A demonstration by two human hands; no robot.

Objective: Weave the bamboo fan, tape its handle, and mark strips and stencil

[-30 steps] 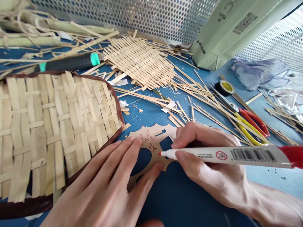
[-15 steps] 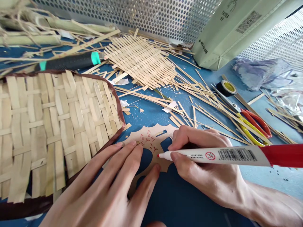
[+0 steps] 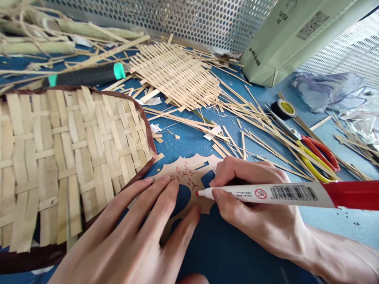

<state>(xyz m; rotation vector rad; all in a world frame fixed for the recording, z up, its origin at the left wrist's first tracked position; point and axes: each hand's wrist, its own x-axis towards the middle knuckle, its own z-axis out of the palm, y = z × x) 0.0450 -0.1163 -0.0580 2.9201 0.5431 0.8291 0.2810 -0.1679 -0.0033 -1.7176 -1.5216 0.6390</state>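
My right hand [image 3: 257,209] grips a red and white marker [image 3: 284,195] between thumb and fingers. The marker's red tip rests on or just over a tan, scallop-edged cutout piece [image 3: 204,203] lying on the blue table. Small red marks, some like tiny faces, are drawn on the cutout, which has several openings. My left hand [image 3: 139,225] lies flat with fingers spread, its fingertips pressing on the cutout and hiding its left part. Close to the left hand, a woven bamboo panel [image 3: 74,146] with a dark brown edge covers the left side.
Behind lie a finer woven bamboo piece [image 3: 177,75], loose bamboo strips [image 3: 251,114] and a black-handled tool [image 3: 85,77] with teal bands. On the right are red and yellow-handled pliers [image 3: 318,154], a tape roll [image 3: 283,109], a pale green bag [image 3: 272,43] and crumpled plastic [image 3: 328,90].
The marker tip has shifted very slightly left and up on the cutout, with a bit more red marking beside it. My left hand keeps its place.
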